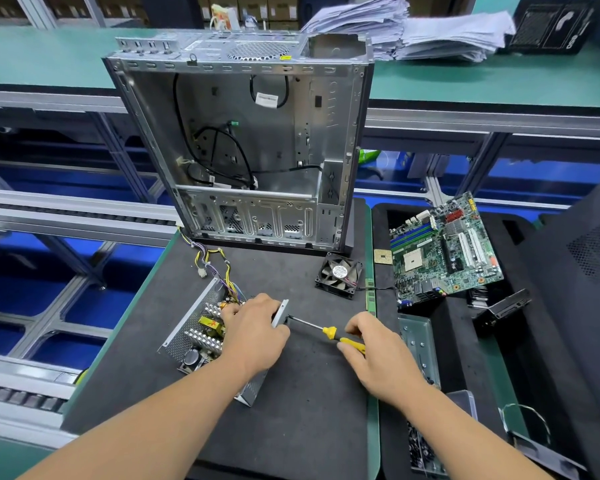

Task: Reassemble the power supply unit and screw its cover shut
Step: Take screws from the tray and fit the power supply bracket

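Note:
The power supply unit (196, 332) lies open on the dark mat, its circuit board, heatsinks and yellow transformer showing. Its coloured cable bundle (215, 263) trails toward the case. My left hand (253, 332) rests on top of the unit and grips its right metal wall. My right hand (374, 348) holds a yellow-handled screwdriver (329, 332) level, its tip touching that right wall just under my left fingers. The screw itself is hidden.
An empty computer case (243, 150) stands upright behind the mat. A loose black fan (340, 275) lies to the right, with a motherboard (444, 251) in a foam tray beyond it. A metal bracket (416, 344) sits by my right wrist. Paper stacks lie on the far green bench.

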